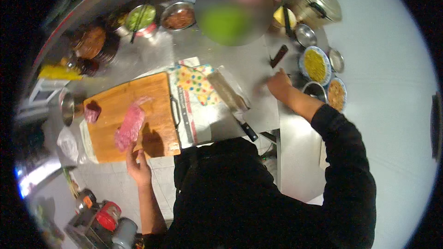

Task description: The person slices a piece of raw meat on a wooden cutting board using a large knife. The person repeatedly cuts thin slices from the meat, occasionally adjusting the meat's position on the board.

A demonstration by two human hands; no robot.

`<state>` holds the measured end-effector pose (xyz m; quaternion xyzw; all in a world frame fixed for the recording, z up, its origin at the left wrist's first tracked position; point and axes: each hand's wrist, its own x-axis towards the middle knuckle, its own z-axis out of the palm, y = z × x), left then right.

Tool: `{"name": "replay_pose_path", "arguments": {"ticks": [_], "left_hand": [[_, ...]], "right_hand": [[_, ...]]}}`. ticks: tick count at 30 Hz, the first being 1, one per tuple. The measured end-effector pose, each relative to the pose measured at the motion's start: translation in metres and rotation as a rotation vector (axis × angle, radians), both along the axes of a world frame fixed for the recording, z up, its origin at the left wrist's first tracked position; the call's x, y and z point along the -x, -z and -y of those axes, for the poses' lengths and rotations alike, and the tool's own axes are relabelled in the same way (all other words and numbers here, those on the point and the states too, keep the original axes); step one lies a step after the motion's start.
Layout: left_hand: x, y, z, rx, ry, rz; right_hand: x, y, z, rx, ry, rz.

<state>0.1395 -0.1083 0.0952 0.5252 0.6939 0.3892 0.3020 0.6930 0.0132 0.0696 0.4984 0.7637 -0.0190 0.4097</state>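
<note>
A slab of raw pink meat (132,124) lies on the wooden cutting board (104,141), with a smaller meat piece (92,111) near the board's left edge. My left hand (139,167) is at the board's front edge, fingertips at the slab's lower end; whether it grips the meat is unclear. Over the steel counter at the right, my right hand (278,83) is partly blurred, its hold unclear. Just above it lies a dark-handled tool (279,56). Between my hands are a polka-dot cloth (197,82), a wide flat blade (226,90) and a black knife handle (250,132).
Metal bowls of chopped green food (147,15) and reddish food (179,19) stand at the back. Plates of yellow food (315,65) and brownish food (336,93) sit at the right, below a large lidded pot (320,0). A blurred disc hides part of the back.
</note>
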Motion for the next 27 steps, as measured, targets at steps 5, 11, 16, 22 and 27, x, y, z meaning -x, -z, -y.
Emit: {"name": "replay_pose_path", "arguments": {"ticks": [5,11,16,22,27], "left_hand": [[0.007,-0.007,0.032,-0.02,-0.02,-0.132],[0.023,0.0,0.06,0.138,-0.112,-0.083],[0.024,0.007,0.06,0.101,-0.08,-0.16],[0.032,0.002,-0.02,-0.11,0.267,-0.327],[0.061,0.006,-0.098,-0.202,0.523,-0.485]], "right_hand": [[-0.026,0.011,-0.003,-0.009,-0.081,-0.3],[-0.019,-0.136,-0.003,-0.071,-0.047,0.039],[0.014,-0.245,0.002,-0.21,0.284,-0.548],[0.115,-0.133,0.048,-0.071,1.041,-1.148],[0.285,-0.058,0.061,-0.117,0.866,-1.419]]}}
